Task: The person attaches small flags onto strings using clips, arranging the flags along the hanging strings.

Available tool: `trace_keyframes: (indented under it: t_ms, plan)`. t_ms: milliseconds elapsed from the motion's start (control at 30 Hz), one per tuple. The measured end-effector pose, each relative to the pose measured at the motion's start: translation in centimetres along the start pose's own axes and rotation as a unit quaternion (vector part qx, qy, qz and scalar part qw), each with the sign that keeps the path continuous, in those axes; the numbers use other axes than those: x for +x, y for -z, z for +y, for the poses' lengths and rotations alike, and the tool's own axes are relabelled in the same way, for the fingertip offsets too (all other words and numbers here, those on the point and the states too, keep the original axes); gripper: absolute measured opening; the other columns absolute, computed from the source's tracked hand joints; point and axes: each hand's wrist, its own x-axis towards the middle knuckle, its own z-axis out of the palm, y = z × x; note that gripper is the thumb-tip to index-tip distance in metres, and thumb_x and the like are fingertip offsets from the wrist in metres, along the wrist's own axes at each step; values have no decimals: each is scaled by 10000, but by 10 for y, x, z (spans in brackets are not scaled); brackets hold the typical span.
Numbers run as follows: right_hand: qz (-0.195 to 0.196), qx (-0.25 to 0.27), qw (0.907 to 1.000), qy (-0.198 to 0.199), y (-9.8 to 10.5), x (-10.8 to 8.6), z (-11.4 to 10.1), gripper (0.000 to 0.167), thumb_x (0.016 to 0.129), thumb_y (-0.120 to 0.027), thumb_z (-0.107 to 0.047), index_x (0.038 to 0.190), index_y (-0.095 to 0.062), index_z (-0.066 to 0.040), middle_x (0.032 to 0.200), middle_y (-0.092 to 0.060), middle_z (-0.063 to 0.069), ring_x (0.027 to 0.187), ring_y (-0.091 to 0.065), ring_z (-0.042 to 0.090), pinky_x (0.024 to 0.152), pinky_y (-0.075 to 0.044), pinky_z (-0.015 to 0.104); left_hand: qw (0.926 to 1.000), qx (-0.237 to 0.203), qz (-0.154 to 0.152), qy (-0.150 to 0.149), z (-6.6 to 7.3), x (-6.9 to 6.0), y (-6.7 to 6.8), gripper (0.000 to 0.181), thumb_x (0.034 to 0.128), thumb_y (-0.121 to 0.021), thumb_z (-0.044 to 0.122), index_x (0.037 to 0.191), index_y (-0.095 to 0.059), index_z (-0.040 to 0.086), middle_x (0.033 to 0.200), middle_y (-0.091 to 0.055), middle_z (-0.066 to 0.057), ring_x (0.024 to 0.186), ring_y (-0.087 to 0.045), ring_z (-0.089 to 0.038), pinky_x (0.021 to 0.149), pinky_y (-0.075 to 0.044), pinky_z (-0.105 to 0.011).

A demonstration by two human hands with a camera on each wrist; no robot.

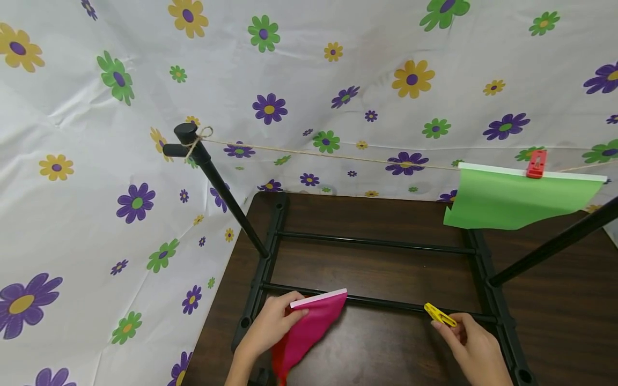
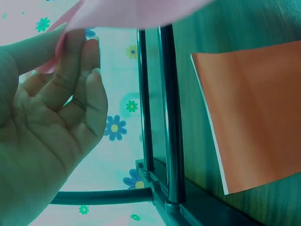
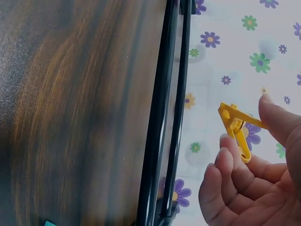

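Note:
My left hand (image 1: 272, 321) pinches a pink sheet (image 1: 316, 327) by its white-edged top, low over the dark frame. In the left wrist view the same pink sheet (image 2: 127, 12) hangs between the thumb and fingers. My right hand (image 1: 475, 346) holds a yellow clothespin (image 1: 439, 314) between thumb and fingers. The right wrist view shows the clothespin (image 3: 235, 129) by its side, with the thumb on one leg. Above, a green sheet (image 1: 516, 198) with a white top edge hangs on a thin string (image 1: 333, 155), held by a red clothespin (image 1: 536, 164).
The string is tied to a black post (image 1: 227, 198) at the left; another black post (image 1: 555, 246) slants at the right. Both rise from a black frame (image 1: 376, 242) on a brown wooden table (image 1: 386, 343). An orange sheet (image 2: 254, 113) lies on the table. Flowered white cloth hangs behind.

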Motion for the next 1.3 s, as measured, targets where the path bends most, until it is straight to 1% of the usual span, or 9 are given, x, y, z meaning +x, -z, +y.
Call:
trace_keyframes:
  t_ms: [133, 267, 400, 567, 733, 867, 1000, 1133, 1300]
  plan:
    - [-136, 9, 9999, -65, 1, 1, 0, 434, 957, -771, -260, 1087, -611, 121, 755, -612, 32, 639, -557, 151, 524, -448, 263, 9996, -243, 144, -9, 1, 1, -2, 119, 1020, -679, 251, 1071, -711, 149, 937, -735, 12, 675, -634, -53, 621, -576, -243]
    - [-127, 41, 9999, -67, 1, 2, 1, 425, 922, -808, -214, 1105, -607, 113, 789, -639, 41, 666, -592, 162, 545, -471, 255, 9986, -433, 301, -75, 2, 2, -3, 142, 1035, -655, 254, 1090, -704, 132, 958, -734, -14, 689, -647, -66, 646, -586, -253]
    - [11, 70, 9999, 73, 0, 1, 2, 398, 891, -832, -156, 1091, -609, 107, 788, -640, 35, 662, -610, 161, 547, -488, 240, 9975, -577, 408, -39, 5, 4, -3, 166, 1024, -672, 251, 1107, -688, 108, 990, -733, -48, 696, -661, -78, 654, -589, -244]
    - [269, 47, 9992, 277, -1, -1, 3, 367, 887, -833, -136, 1073, -620, 98, 762, -639, 14, 633, -603, 144, 536, -488, 235, 9965, -656, 511, -14, 9, 4, -2, 189, 1012, -689, 254, 1105, -682, 90, 978, -730, -52, 702, -662, -87, 652, -586, -238]
    - [331, -24, 9992, 221, 0, -1, 2, 345, 931, -794, -179, 1053, -634, 101, 742, -655, 30, 624, -604, 158, 523, -478, 237, 9965, -621, 554, 20, 2, 5, 0, 199, 1012, -690, 258, 1080, -688, 72, 931, -726, -48, 685, -656, -93, 641, -586, -242]
    - [158, -53, 9998, 109, 1, 0, 2, 365, 967, -759, -231, 1057, -635, 101, 747, -652, 28, 631, -603, 155, 527, -473, 238, 9972, -535, 491, 195, -10, 4, 2, 176, 1009, -693, 234, 1058, -695, 65, 909, -720, -34, 672, -632, -87, 639, -580, -238]
    - [167, -33, 9997, 190, 2, -1, 3, 348, 972, -751, -224, 1052, -636, 95, 743, -645, 21, 621, -600, 148, 520, -476, 236, 9969, -529, 494, 319, -17, 2, 5, 181, 1002, -704, 229, 1060, -697, 58, 931, -726, -46, 692, -627, -113, 649, -579, -245]
    - [278, -31, 9990, 354, 3, -2, 5, 310, 975, -745, -190, 1049, -633, 89, 746, -630, 21, 606, -592, 133, 513, -477, 236, 9955, -574, 643, 387, -16, 2, 7, 196, 988, -723, 233, 1075, -699, 58, 992, -739, -70, 768, -650, -159, 698, -580, -248]
    - [474, 33, 9975, 517, 2, -4, 5, 277, 966, -751, -161, 1037, -636, 81, 740, -614, 10, 580, -556, 65, 503, -469, 232, 9930, -772, 821, 354, -7, 2, 11, 224, 966, -750, 216, 1102, -692, 47, 1066, -745, -110, 844, -694, -197, 752, -600, -271]
